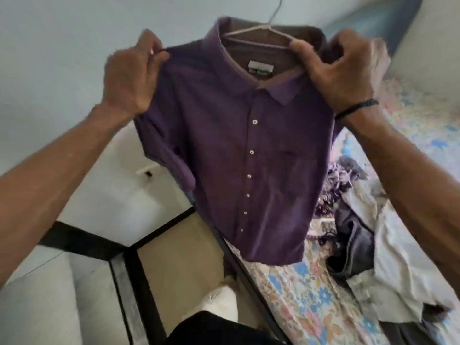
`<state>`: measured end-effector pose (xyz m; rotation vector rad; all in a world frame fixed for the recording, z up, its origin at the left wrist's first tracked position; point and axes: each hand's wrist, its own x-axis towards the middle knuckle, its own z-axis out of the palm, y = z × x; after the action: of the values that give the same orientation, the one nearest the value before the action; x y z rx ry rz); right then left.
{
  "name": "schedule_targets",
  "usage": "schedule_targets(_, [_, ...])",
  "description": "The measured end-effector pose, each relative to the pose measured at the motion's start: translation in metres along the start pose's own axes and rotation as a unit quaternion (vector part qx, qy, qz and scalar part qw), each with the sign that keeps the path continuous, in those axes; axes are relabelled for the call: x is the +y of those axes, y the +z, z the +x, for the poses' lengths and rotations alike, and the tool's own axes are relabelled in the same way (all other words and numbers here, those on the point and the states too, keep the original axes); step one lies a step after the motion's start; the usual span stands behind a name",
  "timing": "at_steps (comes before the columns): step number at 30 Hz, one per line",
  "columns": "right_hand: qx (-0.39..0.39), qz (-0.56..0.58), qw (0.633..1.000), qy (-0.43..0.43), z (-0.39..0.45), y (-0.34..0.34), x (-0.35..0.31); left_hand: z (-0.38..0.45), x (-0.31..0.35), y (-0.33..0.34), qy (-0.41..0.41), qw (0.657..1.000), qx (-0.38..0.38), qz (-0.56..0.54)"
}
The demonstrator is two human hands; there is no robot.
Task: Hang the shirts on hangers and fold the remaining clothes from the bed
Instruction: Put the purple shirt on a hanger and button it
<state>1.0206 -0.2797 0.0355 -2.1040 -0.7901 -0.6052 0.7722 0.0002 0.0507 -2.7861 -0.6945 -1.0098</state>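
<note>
A purple button-up shirt [239, 155] hangs in front of me, held up above the bed's edge. A thin pale wire hanger [258, 29] sits inside its collar, its hook rising past the top of the view. My left hand [129, 73] pinches the shirt's left shoulder seam. My right hand [343, 68] grips the right shoulder and collar together with the hanger's end. The shirt is buttoned down the front and its hem hangs just over the bed.
The bed with a floral sheet [306, 302] lies at the lower right. On it are a white garment [398, 265], a dark grey garment [353, 242] and a purple patterned cloth [336, 180]. A pale wall [62, 58] stands behind, and a dark-framed floor [179, 267] lies below.
</note>
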Motion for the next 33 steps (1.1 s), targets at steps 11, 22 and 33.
schedule_targets(11, [0.014,0.039,0.941,-0.337,0.087,-0.108,-0.240,-0.021,-0.059,-0.286,-0.094,0.970,0.183,0.127])
schedule_targets(22, [-0.004,0.109,0.918,-0.381,0.093,-0.070,-0.357,-0.054,-0.114,-0.402,-0.128,0.960,0.155,0.194])
schedule_targets(33, [0.000,0.189,0.853,-0.487,0.114,-0.074,-0.571,-0.093,-0.215,-0.569,-0.181,0.930,0.134,0.292])
